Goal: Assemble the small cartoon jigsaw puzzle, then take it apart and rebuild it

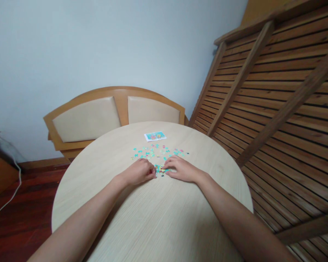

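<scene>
Both my hands rest on a round pale wooden table (153, 218), fingertips meeting over a small joined cluster of jigsaw pieces (161, 169). My left hand (139, 171) is curled, its fingers pinched at the cluster's left edge. My right hand (180, 169) lies with bent fingers pressing on the cluster's right side. Several loose turquoise and pink jigsaw pieces (157, 151) are scattered just beyond the hands. A small picture card (155, 136) lies farther back on the table.
A wooden headboard with beige padded panels (112, 112) leans against the pale blue wall behind the table. A slatted wooden bed frame (276, 102) leans at the right. A dark red floor and a white cable (8, 196) are at the left.
</scene>
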### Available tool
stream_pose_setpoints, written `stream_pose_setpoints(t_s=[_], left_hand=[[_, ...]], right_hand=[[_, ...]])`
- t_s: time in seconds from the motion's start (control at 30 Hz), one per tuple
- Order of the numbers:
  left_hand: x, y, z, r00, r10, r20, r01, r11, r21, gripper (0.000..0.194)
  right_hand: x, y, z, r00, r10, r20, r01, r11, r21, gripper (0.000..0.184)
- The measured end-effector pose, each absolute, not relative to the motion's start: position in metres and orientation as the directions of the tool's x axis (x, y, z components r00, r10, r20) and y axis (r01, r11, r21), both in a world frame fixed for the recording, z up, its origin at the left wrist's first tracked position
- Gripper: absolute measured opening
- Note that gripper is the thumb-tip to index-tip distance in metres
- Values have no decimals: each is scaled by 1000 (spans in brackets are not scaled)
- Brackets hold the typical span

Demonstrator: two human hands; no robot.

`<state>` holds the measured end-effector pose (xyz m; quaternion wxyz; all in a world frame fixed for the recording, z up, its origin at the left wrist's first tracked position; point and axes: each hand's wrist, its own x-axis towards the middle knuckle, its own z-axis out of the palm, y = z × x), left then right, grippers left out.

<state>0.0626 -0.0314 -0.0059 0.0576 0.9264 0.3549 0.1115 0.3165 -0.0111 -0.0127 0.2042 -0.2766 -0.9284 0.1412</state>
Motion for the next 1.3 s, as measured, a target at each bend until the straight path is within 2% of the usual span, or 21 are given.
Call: stream_pose_setpoints(t_s=[0.33, 0.43, 0.53, 0.6, 0.7, 0.83, 0.97, 1.13, 1.3], left_hand=[[58, -32, 2, 712, 691, 122, 645, -713, 274, 14], [50, -28, 3, 676, 719, 162, 655, -686, 317, 14], [44, -24, 1, 681, 694, 236, 624, -718, 310, 23], [42, -21, -2, 726, 646, 236, 573, -758, 310, 28], [41, -18, -6, 772, 602, 206, 526, -786, 326, 27], [40, -15, -11, 763, 615, 196, 551, -779, 299, 23], [41, -17, -10, 764, 612, 207, 541, -781, 313, 22], [37, -17, -6, 742, 635, 212, 556, -761, 334, 25], [23, -10, -4, 686, 693, 220, 629, -718, 299, 27]], right_hand=[[309, -21, -7, -784, 530, 322, 430, 839, -334, 24], [305, -25, -6, -792, 516, 327, 419, 848, -324, 25], [301, -28, -5, -807, 497, 319, 403, 858, -318, 29], [299, -30, -4, -822, 473, 318, 380, 870, -312, 30], [297, -30, -6, -835, 447, 320, 359, 884, -299, 29], [297, -28, -8, -838, 435, 330, 351, 892, -284, 28], [297, -29, -7, -836, 445, 322, 353, 884, -306, 28], [300, -27, -2, -805, 500, 320, 373, 845, -383, 39], [323, -11, -4, -742, 576, 344, 441, 805, -396, 31]])
